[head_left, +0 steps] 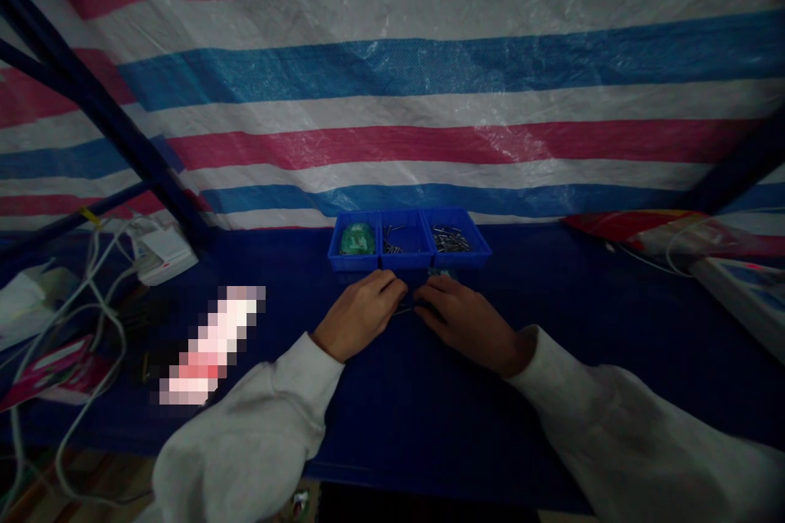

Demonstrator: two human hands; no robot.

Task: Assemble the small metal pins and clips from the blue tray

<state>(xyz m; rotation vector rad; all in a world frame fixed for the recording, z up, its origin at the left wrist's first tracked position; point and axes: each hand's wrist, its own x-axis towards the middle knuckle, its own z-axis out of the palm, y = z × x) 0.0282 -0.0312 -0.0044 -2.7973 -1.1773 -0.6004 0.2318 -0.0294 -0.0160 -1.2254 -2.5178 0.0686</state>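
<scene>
My left hand [363, 312] is closed just in front of the blue trays, its fingertips pinched around one end of a thin metal piece [401, 310]. Facing it, my right hand [463, 317] has its fingers curled together near the piece's other end; what they hold is hidden. Three joined blue trays [405, 261] stand behind both hands. The left one holds a green bundle [357, 239], the middle one a few small metal parts [392, 240], the right one many metal pins [450, 239]. A small dark item [442, 272] lies behind my right fingers.
On the left of the blue table [392, 425] are a pixelated bright object [212, 347], a white box [164, 255] and tangled white cables [101, 306]. A white box-like object [745, 298] and a red package [643, 230] lie at the right. Striped sheeting [429, 65] hangs behind.
</scene>
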